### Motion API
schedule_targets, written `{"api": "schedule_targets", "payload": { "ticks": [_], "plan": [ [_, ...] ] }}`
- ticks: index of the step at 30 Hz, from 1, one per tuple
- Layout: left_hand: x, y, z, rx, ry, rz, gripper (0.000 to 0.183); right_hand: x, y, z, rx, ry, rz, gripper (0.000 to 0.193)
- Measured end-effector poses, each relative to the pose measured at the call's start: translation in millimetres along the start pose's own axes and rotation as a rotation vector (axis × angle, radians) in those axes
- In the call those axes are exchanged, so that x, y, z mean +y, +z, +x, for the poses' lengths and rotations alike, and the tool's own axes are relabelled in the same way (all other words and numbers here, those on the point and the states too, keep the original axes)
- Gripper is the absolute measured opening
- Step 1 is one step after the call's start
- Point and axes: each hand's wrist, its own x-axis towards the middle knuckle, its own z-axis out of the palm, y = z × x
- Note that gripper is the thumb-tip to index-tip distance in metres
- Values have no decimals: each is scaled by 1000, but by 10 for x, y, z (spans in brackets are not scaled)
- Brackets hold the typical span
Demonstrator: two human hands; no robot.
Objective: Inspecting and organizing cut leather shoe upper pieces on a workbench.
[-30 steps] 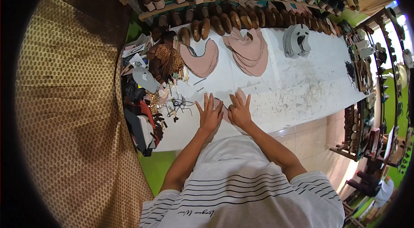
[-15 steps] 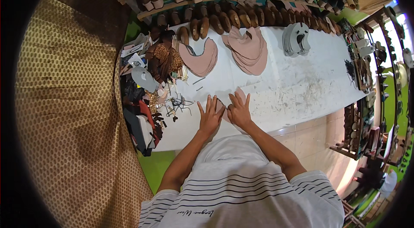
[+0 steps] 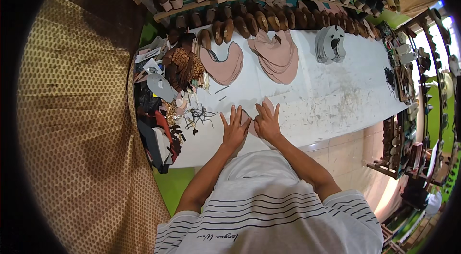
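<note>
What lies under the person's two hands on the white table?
A thin pink cut piece shows between and beside the left hand and right hand, flat on the white table. Most of it is covered by the palms.

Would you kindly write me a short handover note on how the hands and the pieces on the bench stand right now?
Left hand: flat, fingers spread, pressing a pink cut piece on the white bench.
Right hand: flat on the same piece, beside the left.
Two stacks of pink cut pieces lie further back, grey pieces to their right.
Done: one piece lies under the hands. Left: the stacks look untouched; beyond that I cannot tell.
</note>
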Motion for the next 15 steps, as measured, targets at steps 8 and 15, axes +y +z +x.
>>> {"api": "schedule_targets", "payload": {
  "ticks": [8, 15],
  "plan": [
    [3, -9, 1, 22, 1, 0, 34, -7, 62, -10, 35, 15, -4, 16],
    [23, -36, 7, 0, -41, -38, 36, -16, 75, -57, 143, 140, 73, 10]
  ]
}}
